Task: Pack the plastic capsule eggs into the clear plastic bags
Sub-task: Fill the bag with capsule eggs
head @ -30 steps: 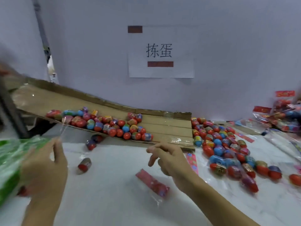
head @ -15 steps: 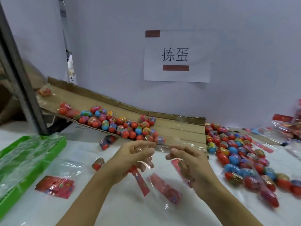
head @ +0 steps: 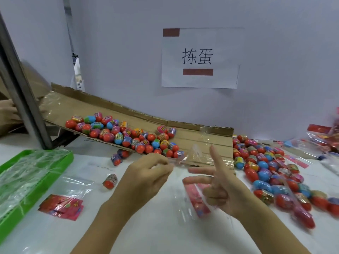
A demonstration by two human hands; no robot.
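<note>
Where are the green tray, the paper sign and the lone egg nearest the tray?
green tray (head: 60, 168), head view, right rim.
paper sign (head: 199, 57), head view, printed middle.
lone egg (head: 109, 181), head view, its body.

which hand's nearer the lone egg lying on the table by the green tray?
Left. The left hand is just right of the lone egg; the right hand is farther right.
</note>
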